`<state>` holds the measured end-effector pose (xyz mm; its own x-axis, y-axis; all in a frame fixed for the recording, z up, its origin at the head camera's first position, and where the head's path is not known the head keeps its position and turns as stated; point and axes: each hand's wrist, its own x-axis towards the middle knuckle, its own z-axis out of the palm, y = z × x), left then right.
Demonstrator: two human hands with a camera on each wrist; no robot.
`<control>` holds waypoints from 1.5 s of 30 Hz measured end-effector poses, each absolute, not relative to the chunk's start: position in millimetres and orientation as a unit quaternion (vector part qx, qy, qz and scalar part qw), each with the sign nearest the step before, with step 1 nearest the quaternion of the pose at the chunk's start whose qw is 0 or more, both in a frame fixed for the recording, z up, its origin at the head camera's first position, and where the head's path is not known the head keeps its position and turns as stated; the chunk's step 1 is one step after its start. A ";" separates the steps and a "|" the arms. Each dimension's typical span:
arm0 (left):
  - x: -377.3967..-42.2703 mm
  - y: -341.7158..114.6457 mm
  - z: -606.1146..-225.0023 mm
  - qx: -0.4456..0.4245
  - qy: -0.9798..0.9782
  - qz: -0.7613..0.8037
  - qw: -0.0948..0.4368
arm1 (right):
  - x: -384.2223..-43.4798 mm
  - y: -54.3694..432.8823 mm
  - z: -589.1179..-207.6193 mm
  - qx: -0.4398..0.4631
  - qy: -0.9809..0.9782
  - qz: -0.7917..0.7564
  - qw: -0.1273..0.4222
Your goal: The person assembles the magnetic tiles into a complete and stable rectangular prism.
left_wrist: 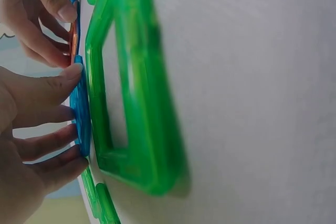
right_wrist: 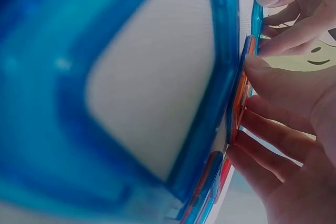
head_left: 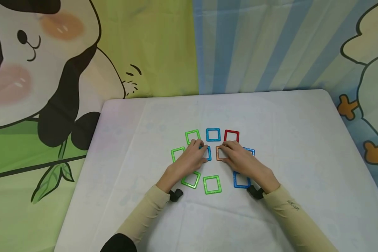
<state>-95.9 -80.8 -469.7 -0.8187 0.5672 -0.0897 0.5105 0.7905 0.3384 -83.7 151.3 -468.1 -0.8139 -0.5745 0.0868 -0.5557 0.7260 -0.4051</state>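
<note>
Square see-through plastic frames, like magnetic building squares, lie on the table. My left hand point(head_left: 189, 157) grips a light blue square point(head_left: 209, 154) at the middle, thumb on its near edge and fingers on the far side. Facing it, my right hand point(head_left: 240, 159) holds an orange square point(head_left: 217, 154) the same way, covering much of it. A narrow gap parts the two squares in the head view. In the right wrist view a dark blue edge point(right_wrist: 231, 103) shows along the orange square point(right_wrist: 243, 93).
Around the hands lie green squares point(head_left: 212, 192), a blue one point(head_left: 213, 140) and a red one point(head_left: 231, 131) at the back, and darker blue ones point(head_left: 242, 186) on the right. A white cloth covers the table point(head_left: 289, 126). Printed curtains point(head_left: 163, 45) hang behind.
</note>
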 end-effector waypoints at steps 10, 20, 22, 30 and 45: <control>-94.0 -79.0 -468.5 0.293 0.940 0.148 0.092 | -85.7 145.5 -469.4 -0.309 0.927 -0.213 0.026; -93.1 -77.8 -467.7 0.305 0.937 0.139 0.096 | -85.3 141.2 -471.7 -0.322 0.922 -0.216 0.020; -93.3 -77.6 -467.3 0.307 0.937 0.136 0.096 | -85.0 141.0 -471.7 -0.325 0.921 -0.215 0.017; -91.8 -79.8 -468.8 0.298 0.940 0.143 0.087 | -84.3 136.8 -469.8 -0.318 0.925 -0.208 0.016; -80.3 -129.6 -456.8 0.235 0.963 0.112 0.064 | -84.0 134.4 -467.2 -0.296 0.934 -0.200 0.026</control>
